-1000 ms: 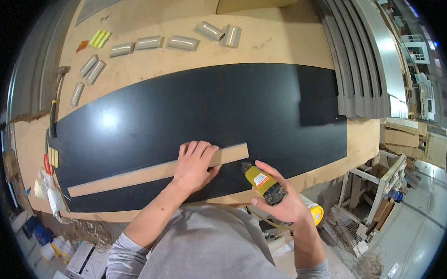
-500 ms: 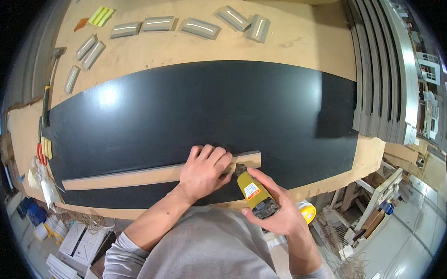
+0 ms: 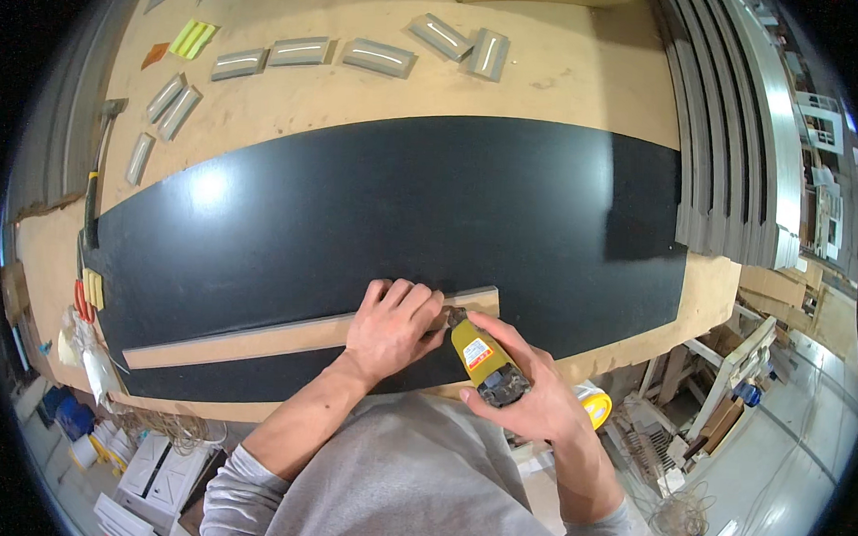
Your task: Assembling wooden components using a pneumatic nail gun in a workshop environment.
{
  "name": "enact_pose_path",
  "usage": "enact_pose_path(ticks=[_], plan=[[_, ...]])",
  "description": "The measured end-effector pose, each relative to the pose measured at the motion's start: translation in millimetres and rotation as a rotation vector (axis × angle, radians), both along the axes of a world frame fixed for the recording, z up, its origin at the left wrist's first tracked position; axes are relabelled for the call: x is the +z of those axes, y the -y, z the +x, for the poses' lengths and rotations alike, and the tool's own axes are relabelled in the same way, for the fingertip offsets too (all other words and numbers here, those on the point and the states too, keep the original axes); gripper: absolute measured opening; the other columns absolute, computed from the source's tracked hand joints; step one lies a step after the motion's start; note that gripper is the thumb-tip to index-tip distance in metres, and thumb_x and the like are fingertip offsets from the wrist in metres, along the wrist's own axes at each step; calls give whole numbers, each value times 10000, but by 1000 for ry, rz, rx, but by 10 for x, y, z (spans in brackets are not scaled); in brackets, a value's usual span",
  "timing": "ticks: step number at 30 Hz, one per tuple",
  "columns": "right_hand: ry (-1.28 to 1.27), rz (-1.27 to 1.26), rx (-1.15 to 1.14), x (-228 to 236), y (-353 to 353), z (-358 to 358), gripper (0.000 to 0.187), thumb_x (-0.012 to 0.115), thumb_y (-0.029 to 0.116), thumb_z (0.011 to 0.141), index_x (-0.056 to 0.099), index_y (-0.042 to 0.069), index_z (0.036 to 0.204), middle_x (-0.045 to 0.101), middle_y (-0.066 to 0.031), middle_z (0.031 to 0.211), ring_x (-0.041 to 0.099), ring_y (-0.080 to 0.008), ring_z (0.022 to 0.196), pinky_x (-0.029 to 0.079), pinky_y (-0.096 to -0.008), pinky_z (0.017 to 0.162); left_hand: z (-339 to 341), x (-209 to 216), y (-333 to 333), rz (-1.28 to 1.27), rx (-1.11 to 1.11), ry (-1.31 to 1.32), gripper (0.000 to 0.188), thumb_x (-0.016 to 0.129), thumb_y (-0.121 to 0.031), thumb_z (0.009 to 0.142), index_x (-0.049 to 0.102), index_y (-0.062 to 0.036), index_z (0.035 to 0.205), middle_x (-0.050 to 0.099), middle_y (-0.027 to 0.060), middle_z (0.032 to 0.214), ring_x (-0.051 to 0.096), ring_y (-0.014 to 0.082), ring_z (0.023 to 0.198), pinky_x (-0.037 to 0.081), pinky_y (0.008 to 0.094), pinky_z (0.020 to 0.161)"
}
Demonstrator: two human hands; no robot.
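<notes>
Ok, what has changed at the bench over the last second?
The right hand has brought the yellow-bodied handheld tool leftward along the tan strip: its dark tip was just off the strip's right end and is now at its near edge, beside the left hand. Nothing was taken hold of or let go. The left hand stays on the strip, over the black curved panel.

The left grip [image 3: 393, 333] holds a tan strip [image 3: 256, 342], the right grip [image 3: 538, 399] a yellow labelled object [image 3: 484, 355].

Tan table [image 3: 586, 94], black panel [image 3: 403, 201], grey blocks [image 3: 300, 51], likely hammer [image 3: 92, 200]
</notes>
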State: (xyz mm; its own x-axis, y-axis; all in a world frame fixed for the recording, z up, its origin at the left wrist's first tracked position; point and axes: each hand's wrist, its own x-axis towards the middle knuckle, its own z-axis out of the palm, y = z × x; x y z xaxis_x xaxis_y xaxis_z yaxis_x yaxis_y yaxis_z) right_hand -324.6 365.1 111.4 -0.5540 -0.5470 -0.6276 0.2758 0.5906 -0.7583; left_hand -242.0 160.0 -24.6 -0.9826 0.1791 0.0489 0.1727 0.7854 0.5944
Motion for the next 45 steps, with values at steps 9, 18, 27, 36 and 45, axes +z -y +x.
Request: enact_pose_path(ticks=[9, 18, 27, 36, 45], plan=[[-113, 5, 41, 19, -96, 67, 843, 851, 217, 865, 463, 148, 1611, 624, -166, 1517, 607, -321, 1411, 494, -398, 1152, 3, -5, -5, 6, 11, -31, 597, 906, -280, 747, 642, -102, 1253, 604, 60, 1076, 620, 273, 1042, 453, 442, 925], [-123, 9, 34, -27, -134, 234, 838, 844, 223, 858, 469, 146, 1604, 631, -171, 1508, 621, -358, 1388, 510, -420, 1138, -19, 14, -15, 0, 14, -77, 569, 905, -269, 755, 646, -99, 1232, 599, 62, 1060, 617, 275, 1019, 457, 439, 901], [-127, 88, 15, 38, -90, 190, 874, 850, 215, 852, 430, 153, 1616, 644, -187, 1476, 631, -362, 1377, 502, -421, 1140, 7, 40, -25, -13, 21, -12, 559, 897, -261, 760, 645, -100, 1232, 588, 67, 1084, 604, 281, 1057, 442, 461, 946], [-629, 361, -347, -240, -386, -137, 783, 801, 226, 877, 468, 93, 1572, 532, -230, 1474, 612, -476, 1236, 513, -511, 1083, 550, 244, 324, -184, 255, 53, 603, 903, -268, 798, 636, -85, 1307, 612, 125, 1246, 568, 345, 1190, 419, 500, 1057], [-810, -31, -515, -644, -660, 416, 606, 794, 116, 893, 596, 69, 1464, 571, -164, 1446, 546, -326, 1357, 471, -411, 1098, 761, 615, 1000, -148, 525, 263, 478, 718, -442, 1013, 718, 23, 1122, 740, 153, 960, 745, 323, 873, 583, 455, 799]])
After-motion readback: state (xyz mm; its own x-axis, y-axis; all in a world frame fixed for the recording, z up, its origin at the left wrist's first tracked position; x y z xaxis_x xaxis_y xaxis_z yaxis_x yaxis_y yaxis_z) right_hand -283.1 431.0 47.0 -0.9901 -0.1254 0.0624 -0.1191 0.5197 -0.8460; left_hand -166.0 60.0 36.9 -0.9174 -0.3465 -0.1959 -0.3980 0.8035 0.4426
